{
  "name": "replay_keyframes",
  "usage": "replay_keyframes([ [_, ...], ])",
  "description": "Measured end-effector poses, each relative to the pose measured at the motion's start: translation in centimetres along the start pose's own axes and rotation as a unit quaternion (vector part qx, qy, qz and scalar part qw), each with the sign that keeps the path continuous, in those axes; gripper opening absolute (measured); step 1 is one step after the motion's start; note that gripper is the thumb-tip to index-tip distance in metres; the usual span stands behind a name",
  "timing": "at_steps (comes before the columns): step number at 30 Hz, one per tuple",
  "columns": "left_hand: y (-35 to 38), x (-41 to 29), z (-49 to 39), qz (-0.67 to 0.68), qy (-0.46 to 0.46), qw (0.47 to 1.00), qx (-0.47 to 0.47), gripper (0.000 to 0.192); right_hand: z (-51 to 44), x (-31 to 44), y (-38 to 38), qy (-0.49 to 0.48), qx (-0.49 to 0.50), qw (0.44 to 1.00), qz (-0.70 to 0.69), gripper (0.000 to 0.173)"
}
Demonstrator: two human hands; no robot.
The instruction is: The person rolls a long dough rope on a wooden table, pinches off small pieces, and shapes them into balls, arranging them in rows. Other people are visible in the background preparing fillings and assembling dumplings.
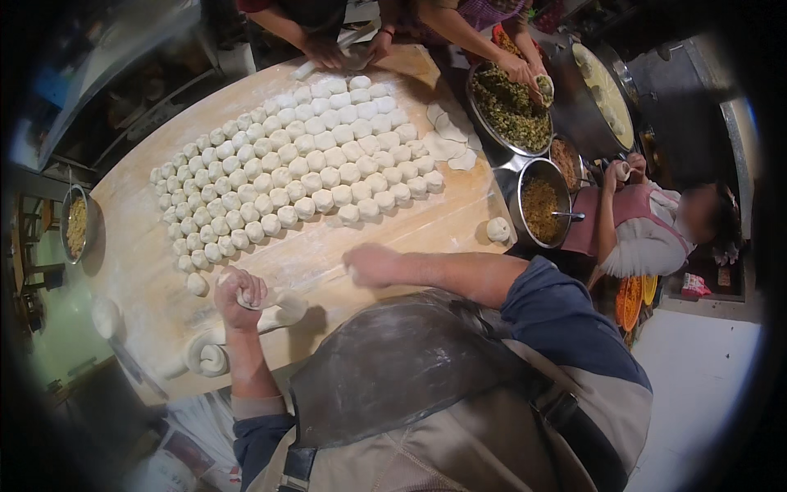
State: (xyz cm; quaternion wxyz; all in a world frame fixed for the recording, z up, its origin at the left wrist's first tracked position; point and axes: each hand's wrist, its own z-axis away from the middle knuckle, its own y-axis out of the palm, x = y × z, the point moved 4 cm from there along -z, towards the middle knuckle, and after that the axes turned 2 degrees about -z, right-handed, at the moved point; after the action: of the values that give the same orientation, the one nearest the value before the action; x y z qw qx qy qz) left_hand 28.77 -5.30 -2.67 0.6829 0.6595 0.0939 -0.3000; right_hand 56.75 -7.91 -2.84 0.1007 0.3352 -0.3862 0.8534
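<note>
My left hand (241, 296) is closed around a rope of dough (289, 309), whose free end sticks out to the right of the fist. Below it, more of the rope lies coiled (212, 359) near the board's front edge. My right hand (372, 265) is blurred over the wooden board (320, 246), apart from the dough; its fingers are too smeared to read. Beyond both hands stand rows of small dough pieces (289, 166). One stray piece (197, 284) is just above my left hand.
Flattened dough wrappers (452, 138) lie at the board's right, above a lone dough ball (498, 230). Bowls of green filling (507, 111) and yellowish filling (541, 203) stand beyond that edge. A long-handled tool (132, 363) lies front left. Several co-workers handle dough around the table.
</note>
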Motion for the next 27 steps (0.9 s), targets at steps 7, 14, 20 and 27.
replay_keyframes([
  [7, -0.6, 4.8, 2.7, -0.247, -0.146, 0.956, -0.061, 0.014, -8.7, -4.6, -1.0, 0.062, -0.200, 0.978, 0.004, 0.039],
  [14, 1.2, 4.5, 3.9, -0.363, -0.178, 0.912, -0.065, 0.011, -7.9, -4.9, -2.3, 0.127, -0.154, 0.979, 0.048, 0.038],
  [20, 7.9, 5.5, 3.6, -0.499, -0.140, 0.852, 0.073, 0.018, -1.3, 0.8, 0.4, -0.043, -0.086, 0.994, -0.054, 0.058],
  [27, 17.0, 2.7, 4.5, -0.467, 0.055, 0.864, 0.178, 0.036, 1.4, 7.8, 3.1, -0.278, 0.035, 0.936, -0.212, 0.033],
])
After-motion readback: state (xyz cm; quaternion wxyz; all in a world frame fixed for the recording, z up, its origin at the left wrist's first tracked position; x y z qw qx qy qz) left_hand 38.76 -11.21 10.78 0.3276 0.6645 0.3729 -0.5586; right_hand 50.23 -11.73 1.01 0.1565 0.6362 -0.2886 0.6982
